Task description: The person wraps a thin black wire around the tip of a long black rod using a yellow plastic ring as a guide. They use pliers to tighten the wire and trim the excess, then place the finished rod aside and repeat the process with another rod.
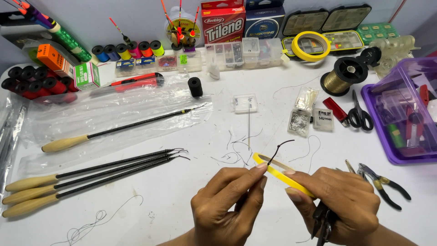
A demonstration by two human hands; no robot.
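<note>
My left hand (230,205) pinches a thin dark wire or line piece (278,149) that curves up and to the right from its fingertips. My right hand (339,200) holds a flat yellow ring-shaped spool (275,168), tilted, with its far end under the left fingertips. A dark scissor-like tool (324,223) hangs from the lower fingers of my right hand. Both hands are close together over the white table (182,182) near its front edge.
Several wooden-handled black rods (91,175) lie at left, one more on a clear plastic sleeve (114,111). Pliers (384,184) lie right of my hand. Black scissors (359,114), a gold line spool (343,75), a purple tray (400,109), small clear boxes and thread spools stand farther back.
</note>
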